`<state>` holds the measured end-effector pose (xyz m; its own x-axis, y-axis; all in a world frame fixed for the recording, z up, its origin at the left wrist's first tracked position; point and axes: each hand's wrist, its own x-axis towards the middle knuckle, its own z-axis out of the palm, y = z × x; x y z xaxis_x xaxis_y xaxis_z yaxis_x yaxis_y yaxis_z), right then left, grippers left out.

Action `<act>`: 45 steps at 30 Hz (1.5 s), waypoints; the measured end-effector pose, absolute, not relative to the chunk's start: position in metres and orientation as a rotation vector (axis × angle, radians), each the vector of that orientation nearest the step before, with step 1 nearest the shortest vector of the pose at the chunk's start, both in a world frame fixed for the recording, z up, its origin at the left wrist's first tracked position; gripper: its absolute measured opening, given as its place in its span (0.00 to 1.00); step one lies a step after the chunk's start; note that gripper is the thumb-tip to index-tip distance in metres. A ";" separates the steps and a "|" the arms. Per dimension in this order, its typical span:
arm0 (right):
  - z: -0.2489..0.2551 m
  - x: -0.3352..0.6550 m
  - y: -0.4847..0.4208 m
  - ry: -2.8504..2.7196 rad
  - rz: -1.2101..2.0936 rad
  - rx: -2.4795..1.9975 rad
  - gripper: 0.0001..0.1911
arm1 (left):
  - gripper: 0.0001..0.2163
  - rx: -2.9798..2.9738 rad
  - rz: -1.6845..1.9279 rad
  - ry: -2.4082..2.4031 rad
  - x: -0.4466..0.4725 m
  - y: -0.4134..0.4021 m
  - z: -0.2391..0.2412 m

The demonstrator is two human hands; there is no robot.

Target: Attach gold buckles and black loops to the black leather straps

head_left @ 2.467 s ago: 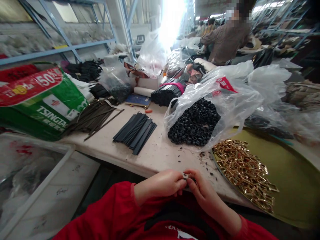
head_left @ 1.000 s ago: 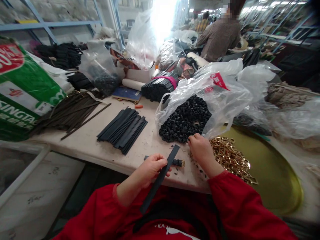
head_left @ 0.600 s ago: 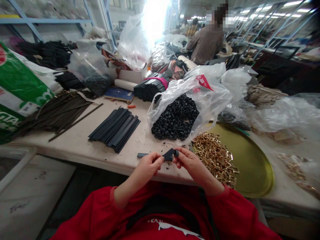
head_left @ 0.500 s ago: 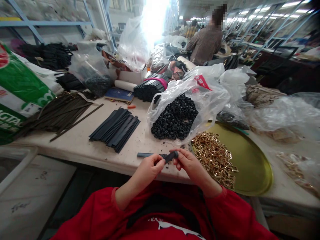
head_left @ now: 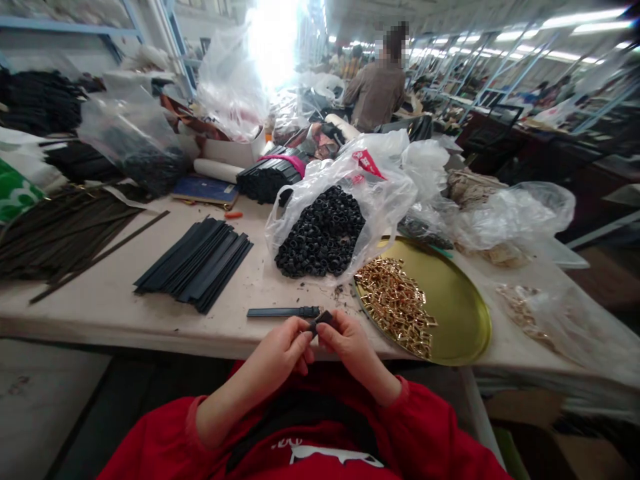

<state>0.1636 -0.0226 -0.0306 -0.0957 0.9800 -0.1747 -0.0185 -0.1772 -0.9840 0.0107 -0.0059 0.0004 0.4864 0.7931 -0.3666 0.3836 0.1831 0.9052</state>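
Near the table's front edge, my left hand [head_left: 290,343] and my right hand [head_left: 350,341] are close together. Both pinch a short dark strap [head_left: 321,322], which is bent between the fingers; part of it is hidden by them. Just behind the hands lies a flat dark strap [head_left: 280,312] with a thicker end at the right. To the left is a pile of black strips [head_left: 195,263]. Small black loops [head_left: 320,233] fill an open clear plastic bag [head_left: 387,193]. On the right, gold metal buckles [head_left: 400,303] are heaped on a round gold tray [head_left: 463,313].
Long brown strips [head_left: 65,230] spread over the left of the table. A blue book [head_left: 205,190], an orange piece [head_left: 233,215] and a bundle of dark strips [head_left: 273,175] lie farther back. More plastic bags [head_left: 510,213] crowd the right. A person [head_left: 375,93] stands beyond.
The camera has turned right, so the table things sit farther left in view. My hands have come nearer each other, and the strap between them is now bent more tightly.
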 end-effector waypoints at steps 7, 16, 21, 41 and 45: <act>-0.023 0.188 -0.018 -1.523 1.217 -1.402 0.13 | 0.17 1.238 0.499 1.041 0.013 -0.003 -0.009; -0.021 0.291 0.039 -2.166 0.280 -2.196 0.06 | 0.05 1.316 0.529 1.142 0.021 0.008 -0.019; -0.027 0.300 0.045 -2.132 0.359 -2.221 0.06 | 0.07 1.409 0.461 1.150 0.026 0.009 -0.015; 0.000 0.171 -0.002 -1.003 1.574 -1.127 0.13 | 0.11 1.294 0.789 1.116 0.027 0.008 0.000; 0.002 0.170 -0.007 -1.116 1.563 -1.187 0.11 | 0.10 1.197 0.784 1.091 0.023 0.005 -0.001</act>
<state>0.1702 -0.0074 0.0023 -0.1828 0.9598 -0.2128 -0.1101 -0.2351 -0.9657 0.0233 0.0045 -0.0007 0.3161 0.9191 -0.2353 0.0703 0.2246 0.9719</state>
